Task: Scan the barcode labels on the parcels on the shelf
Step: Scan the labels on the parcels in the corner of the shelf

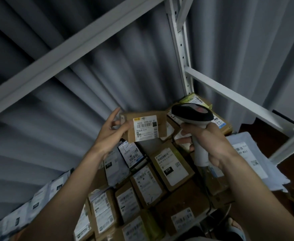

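My left hand (112,131) holds a small brown cardboard parcel (161,125) lifted above the shelf, thumb on its front face, its white barcode label (146,127) turned toward me. My right hand (206,139) grips the pale handle of a barcode scanner (191,113), whose dark head sits just right of the held parcel and points away from me. Below both hands, several cardboard parcels with white labels (171,165) lie packed together on the shelf.
White metal shelf beams (69,49) cross above, with an upright post (182,49) and a side rail (233,98) at right. Grey corrugated wall behind. Pale plastic mailer bags lie at left (43,195) and right (247,153). A sandalled foot (235,226) shows below.
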